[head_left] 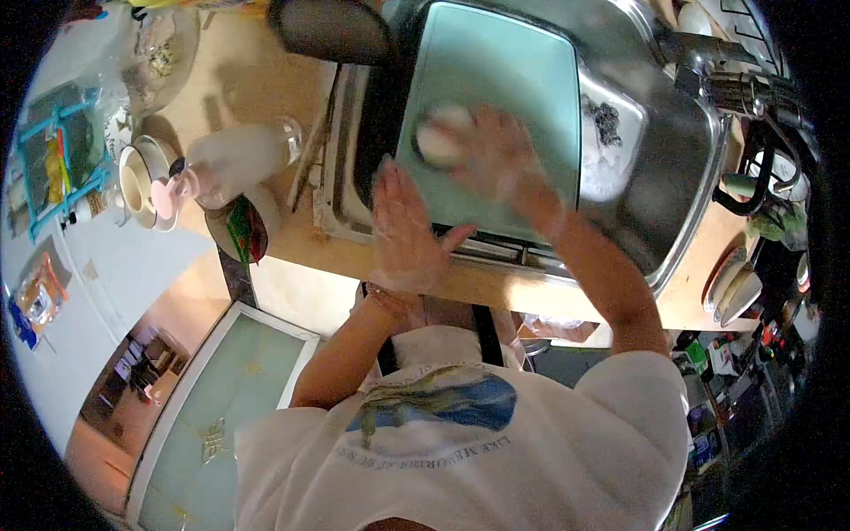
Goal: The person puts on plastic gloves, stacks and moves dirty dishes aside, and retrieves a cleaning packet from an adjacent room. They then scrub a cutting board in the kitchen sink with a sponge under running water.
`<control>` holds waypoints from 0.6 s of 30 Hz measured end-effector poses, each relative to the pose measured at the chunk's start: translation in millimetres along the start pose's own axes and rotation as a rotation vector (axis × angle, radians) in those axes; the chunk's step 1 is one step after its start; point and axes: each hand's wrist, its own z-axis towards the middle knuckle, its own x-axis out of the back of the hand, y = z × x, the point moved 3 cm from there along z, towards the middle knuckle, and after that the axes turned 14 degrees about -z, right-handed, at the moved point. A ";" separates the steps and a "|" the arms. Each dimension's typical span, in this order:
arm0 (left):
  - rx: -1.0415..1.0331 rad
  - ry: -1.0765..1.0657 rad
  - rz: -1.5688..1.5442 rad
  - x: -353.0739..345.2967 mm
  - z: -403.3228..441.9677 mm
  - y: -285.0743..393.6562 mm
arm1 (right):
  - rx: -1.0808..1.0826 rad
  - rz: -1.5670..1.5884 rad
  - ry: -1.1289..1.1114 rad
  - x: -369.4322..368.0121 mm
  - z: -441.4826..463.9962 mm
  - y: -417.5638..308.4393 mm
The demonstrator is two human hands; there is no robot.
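A pale blue-green board [496,53] lies across the sink. On its left half sits a round white lump [440,137], possibly dough, with a dark shadow along its left side. My right hand [500,155] is at the lump's right side, its fingers smeared by motion; whether they grip it I cannot tell. Near the board's lower left edge, my left hand [403,221] is held flat, fingers together and thumb stretched out, with nothing in it. Both hands seem to be covered by thin clear gloves.
Right of the board is the metal sink [651,159] with a faucet [708,53]. A pink-topped bottle [230,155], bowls [142,181] and a red-green packet [246,232] stand left. Stacked bowls [735,288] sit at right. A dark rounded object [329,28] is at the top.
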 end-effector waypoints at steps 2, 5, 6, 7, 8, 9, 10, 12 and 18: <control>-0.017 0.003 0.025 1.3 4.4 -0.5 | 0.031 0.059 -0.273 13.4 -23.4 21.5; 0.007 -0.027 0.042 2.6 9.7 2.7 | -0.236 -0.103 -0.099 -44.8 -14.9 88.0; 0.019 -0.034 0.054 2.4 9.1 4.1 | -0.440 0.030 -0.080 -67.3 14.7 118.3; 0.036 -0.033 0.065 1.0 7.4 5.0 | -0.544 0.025 -0.109 -86.2 57.5 137.7; 0.020 -0.010 0.064 -1.8 5.7 7.1 | -0.644 0.020 -0.134 -92.8 93.6 141.2; 0.001 0.006 0.072 -0.5 3.7 6.4 | -0.565 -0.009 -0.077 -76.0 99.9 116.2; -0.029 0.016 0.079 3.1 5.0 2.9 | -0.468 -0.031 0.010 -74.8 96.6 80.9; -0.022 0.002 0.092 1.3 4.5 1.4 | -0.237 -0.002 0.007 -59.9 49.3 23.1; -0.078 0.076 0.055 1.7 3.7 2.3 | -0.728 0.103 -0.309 -50.3 -1.6 125.0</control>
